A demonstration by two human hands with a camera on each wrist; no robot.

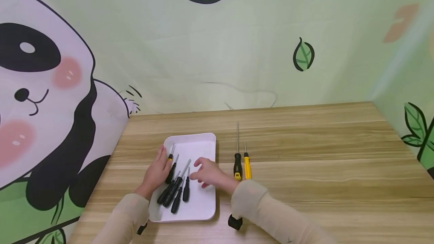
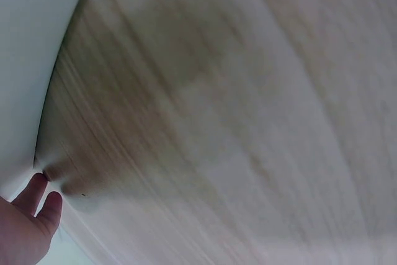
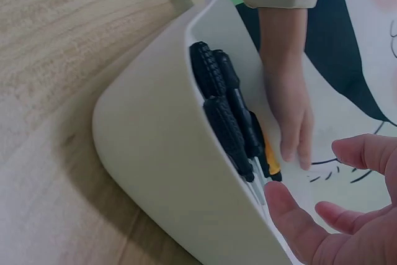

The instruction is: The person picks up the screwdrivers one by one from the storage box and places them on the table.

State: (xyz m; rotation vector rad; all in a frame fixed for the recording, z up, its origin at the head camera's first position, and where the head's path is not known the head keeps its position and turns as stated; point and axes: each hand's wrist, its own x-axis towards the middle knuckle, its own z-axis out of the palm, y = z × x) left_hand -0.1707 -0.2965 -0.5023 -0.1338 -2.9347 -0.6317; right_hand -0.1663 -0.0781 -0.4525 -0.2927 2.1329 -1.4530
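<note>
A white tray (image 1: 203, 204) lies on the wooden table, with several screwdrivers inside, mostly black-handled. My left hand (image 1: 157, 172) rests at the tray's left edge, fingers straight along its outer side. Its thumb is beside a screwdriver (image 1: 170, 157) with a yellow band on the handle. Above the tray's right half hovers my right hand (image 1: 211, 172), fingers spread and holding nothing. Its fingertips are near the shaft of a small black screwdriver (image 1: 186, 191). In the right wrist view, the dark handles (image 3: 226, 128) show past the tray wall, close to the right hand (image 3: 347, 215).
Right of the tray, two screwdrivers lie side by side on the table (image 1: 322, 183): a long black one (image 1: 238, 165) with a yellow end and a shorter yellow one (image 1: 247, 166). A printed panda backdrop (image 1: 237, 48) rises behind the table.
</note>
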